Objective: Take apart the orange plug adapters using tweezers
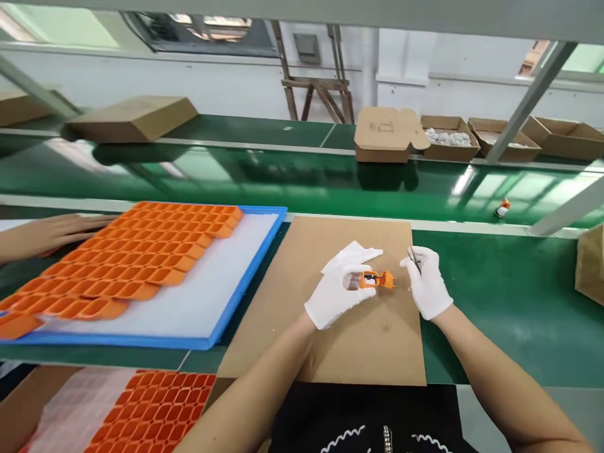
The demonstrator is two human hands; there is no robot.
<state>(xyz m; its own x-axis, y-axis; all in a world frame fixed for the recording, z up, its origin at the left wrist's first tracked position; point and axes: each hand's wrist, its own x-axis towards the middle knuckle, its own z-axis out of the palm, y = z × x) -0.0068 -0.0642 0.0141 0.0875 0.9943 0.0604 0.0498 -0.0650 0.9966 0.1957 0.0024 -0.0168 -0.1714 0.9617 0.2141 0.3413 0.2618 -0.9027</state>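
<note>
My left hand [333, 294], in a white glove, is closed on a small orange plastic housing [369, 279] over the cardboard sheet. Dark parts show inside the housing, and an orange end piece with metal prongs [387, 280] sits at its right side. Just behind this hand lies a white cloth or paper piece [352, 255]. My right hand [427, 283], gloved too, pinches metal tweezers [414, 258] whose tips point up and to the left. It hovers to the right of the housing, apart from it.
A blue-rimmed tray [248, 289] on the left carries rows of orange housings [141, 251]. Another person's hand [56, 233] is beside it. Cardboard sheet [358, 352] covers the green bench. Cartons [387, 135] line the shelf behind. An orange-and-white piece [503, 207] lies on the green belt.
</note>
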